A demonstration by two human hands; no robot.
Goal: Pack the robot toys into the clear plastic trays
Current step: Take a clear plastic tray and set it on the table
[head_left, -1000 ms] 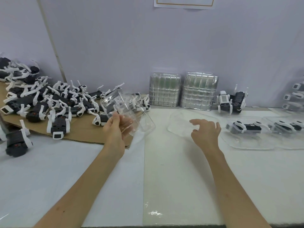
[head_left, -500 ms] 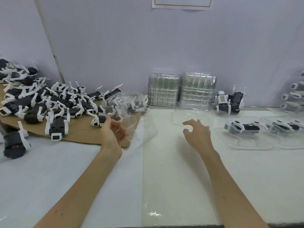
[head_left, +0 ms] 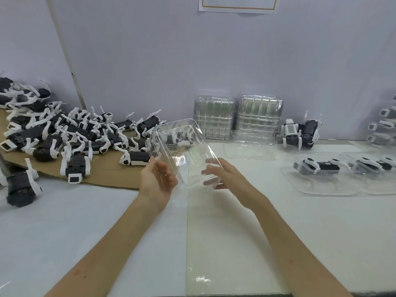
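Tray [head_left: 182, 146] = clear glossy plastic w/ glare, robot toys [head_left: 75, 133] blk/wht matt plastic, sheet under them [head_left: 107, 179] brown matt cardboard, tabletop [head_left: 85, 221] smooth white.

The paper notice [head_left: 239, 4] at top centre is cut by the upper edge. The robot toys [head_left: 8, 93] at far left, the stacked robot toys [head_left: 383, 127] at far right and the last packed tray [head_left: 379, 168] run off the sides. The fingers of the left hand [head_left: 157, 181], gripping the clear plastic tray [head_left: 184, 146], and of the right hand [head_left: 227, 179] show only smeared through its wall, so whether the right hand pinches or merely touches it cannot be told. One robot toy [head_left: 177, 138] behind it is likewise blurred, and both forearms leave by the bottom edge.
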